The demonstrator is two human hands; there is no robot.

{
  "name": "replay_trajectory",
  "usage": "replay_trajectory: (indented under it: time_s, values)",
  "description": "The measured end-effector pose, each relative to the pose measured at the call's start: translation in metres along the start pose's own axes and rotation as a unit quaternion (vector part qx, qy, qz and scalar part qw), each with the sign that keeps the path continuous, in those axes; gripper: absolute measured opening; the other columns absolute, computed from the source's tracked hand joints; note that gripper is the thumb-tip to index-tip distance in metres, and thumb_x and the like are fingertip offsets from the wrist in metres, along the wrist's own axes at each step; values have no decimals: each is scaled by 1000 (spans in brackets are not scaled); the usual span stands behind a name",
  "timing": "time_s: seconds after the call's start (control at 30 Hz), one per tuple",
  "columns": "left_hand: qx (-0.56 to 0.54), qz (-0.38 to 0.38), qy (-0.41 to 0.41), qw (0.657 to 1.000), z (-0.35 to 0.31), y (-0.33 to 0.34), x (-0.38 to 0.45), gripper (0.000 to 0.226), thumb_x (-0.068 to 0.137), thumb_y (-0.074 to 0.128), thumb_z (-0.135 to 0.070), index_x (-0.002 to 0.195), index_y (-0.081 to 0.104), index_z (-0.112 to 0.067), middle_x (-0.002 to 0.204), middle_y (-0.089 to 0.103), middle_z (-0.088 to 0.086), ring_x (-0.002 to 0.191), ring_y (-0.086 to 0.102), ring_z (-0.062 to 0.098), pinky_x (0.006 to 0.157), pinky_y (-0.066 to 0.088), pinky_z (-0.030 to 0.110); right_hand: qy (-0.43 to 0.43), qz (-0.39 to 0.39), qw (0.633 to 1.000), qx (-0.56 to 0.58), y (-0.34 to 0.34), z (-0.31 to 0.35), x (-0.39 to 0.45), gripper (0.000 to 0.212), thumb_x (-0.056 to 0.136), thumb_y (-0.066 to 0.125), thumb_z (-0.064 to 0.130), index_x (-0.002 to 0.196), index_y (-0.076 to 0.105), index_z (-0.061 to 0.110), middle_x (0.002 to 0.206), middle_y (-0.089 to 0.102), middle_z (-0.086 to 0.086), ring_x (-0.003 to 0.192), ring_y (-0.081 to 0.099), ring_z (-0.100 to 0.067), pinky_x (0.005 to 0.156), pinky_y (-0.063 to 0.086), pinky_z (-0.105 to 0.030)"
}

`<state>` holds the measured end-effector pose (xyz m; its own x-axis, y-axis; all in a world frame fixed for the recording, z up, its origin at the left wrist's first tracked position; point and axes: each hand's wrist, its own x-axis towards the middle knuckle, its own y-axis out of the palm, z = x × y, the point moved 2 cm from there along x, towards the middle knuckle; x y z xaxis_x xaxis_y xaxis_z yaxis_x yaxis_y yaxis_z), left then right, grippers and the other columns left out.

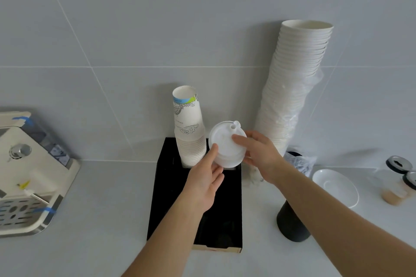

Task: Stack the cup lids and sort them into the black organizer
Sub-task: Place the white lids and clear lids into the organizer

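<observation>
Two bare forearms reach forward and upward from the lower edge of the view, converging. The left hand (203, 183) is turned palm-up, thumb raised and fingers loosely curled, touching the stack of lids (226, 145) from its lower left. The right hand (261, 155), back facing up, presses its thumb on the stack's top face while its fingers wrap the far side.
</observation>
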<state>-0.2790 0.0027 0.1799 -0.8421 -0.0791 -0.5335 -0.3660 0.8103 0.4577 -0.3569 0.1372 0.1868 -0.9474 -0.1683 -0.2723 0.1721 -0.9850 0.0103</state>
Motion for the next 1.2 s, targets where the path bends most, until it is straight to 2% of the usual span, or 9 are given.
replay_trajectory:
  time_s: [0.13,0.33,0.43,0.6,0.73,0.87,1.03,1.13,1.2]
  values:
    - [-34,-34,-12,999,2,6,28,54,86,65,-45,129,56,-12,139,55,5,134,47,20,115,34,35,12,-9,999,-29,1,-9,30,40,74,76,41,107,68,20,109,72,-5,105,69,-27,97,54,-49]
    - [-50,-74,-17,996,6,12,57,58,87,62,-50,134,54,-17,140,54,0,134,45,17,116,30,33,34,-9,995,-98,2,-20,59,33,88,64,45,110,67,20,102,66,5,92,59,-14,81,45,-30]
    - [-40,-86,-12,995,6,14,65,51,88,60,-50,129,58,-20,133,59,-4,128,51,13,113,32,30,38,-9,992,-123,3,-28,65,34,87,61,49,110,66,24,108,67,4,98,60,-16,86,46,-32]
    - [-15,-112,-18,993,6,10,72,27,88,60,-49,100,60,-25,115,63,-7,116,55,12,103,37,26,14,-23,988,-154,5,-36,68,38,91,57,46,118,66,21,112,69,1,105,62,-19,89,45,-31]
    - [-10,-115,-27,993,6,8,79,32,91,56,-48,111,59,-24,119,61,-6,116,54,13,98,38,26,1,-38,985,-168,11,-42,69,38,91,57,48,114,69,21,106,72,2,102,65,-20,90,51,-34]
    - [-22,-118,-33,992,5,9,83,36,96,51,-40,125,57,-19,123,62,-2,119,55,15,96,40,27,-13,-58,975,-215,14,-48,70,36,91,54,51,104,69,22,94,71,2,92,65,-21,80,50,-34]
    - [-9,-130,-40,991,10,5,84,28,96,50,-38,117,57,-22,118,61,-2,116,55,17,93,39,30,-12,-76,972,-222,15,-55,65,40,88,53,56,105,71,25,94,73,2,90,66,-20,83,54,-38]
    - [2,-133,-45,990,13,4,87,23,95,51,-38,112,57,-23,113,62,-3,113,54,17,92,39,31,-15,-82,966,-245,15,-55,62,40,92,50,54,100,71,20,87,72,0,84,64,-19,71,51,-32]
    - [3,-133,-47,990,11,4,88,15,96,51,-33,101,59,-22,101,62,-5,105,56,16,90,40,30,-19,-87,961,-261,17,-54,61,42,94,48,52,95,69,17,80,69,0,79,61,-20,63,44,-29]
